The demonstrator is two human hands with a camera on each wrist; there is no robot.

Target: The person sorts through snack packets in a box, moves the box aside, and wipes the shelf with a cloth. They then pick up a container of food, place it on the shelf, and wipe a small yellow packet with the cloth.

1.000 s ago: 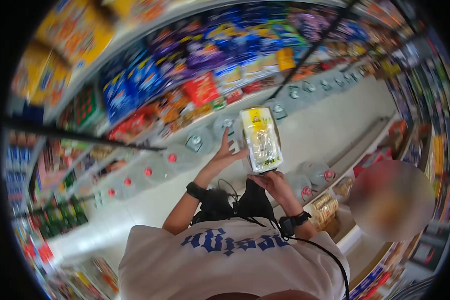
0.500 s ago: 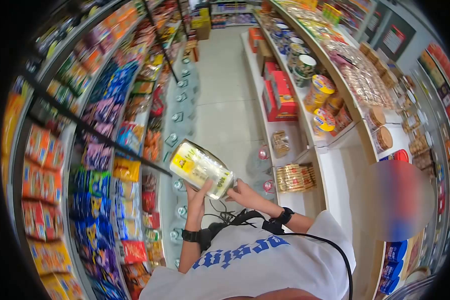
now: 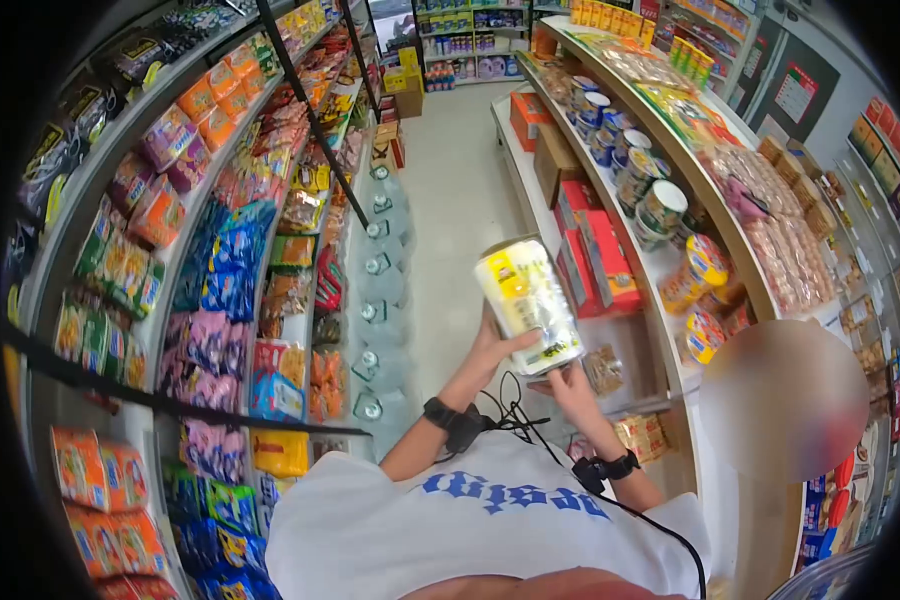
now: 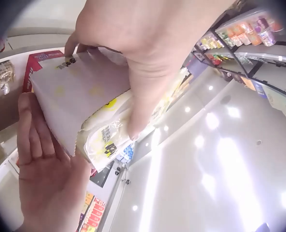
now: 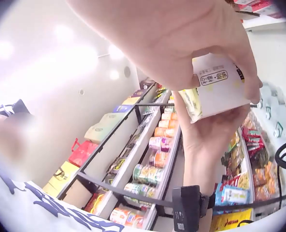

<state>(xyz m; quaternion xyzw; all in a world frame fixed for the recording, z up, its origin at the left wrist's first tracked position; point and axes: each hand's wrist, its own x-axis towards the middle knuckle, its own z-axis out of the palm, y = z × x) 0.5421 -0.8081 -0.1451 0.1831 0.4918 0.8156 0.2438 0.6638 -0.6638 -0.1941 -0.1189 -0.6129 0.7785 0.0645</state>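
Note:
In the head view a white and yellow package, with clear film over its printed front, is held tilted ahead of the body. My left hand grips its left side low down, the thumb lying across the front. In the left wrist view that thumb presses on the filmy face, beside a plain pale end panel. My right hand holds the lower right corner. The right wrist view shows the right thumb and fingers on either side of the package's end panel, which carries dark printed characters.
Shelves of bagged snacks line the left, with large clear bottles on the floor below. On the right, a shelf unit bears red boxes and tins. Tiled floor runs between them. Black cables hang near my wrists.
My left hand, spread beside the package a second ago, now grips it. The head view has turned from the snack shelf to the aisle. Since half a second ago the package has shifted right and stands more upright.

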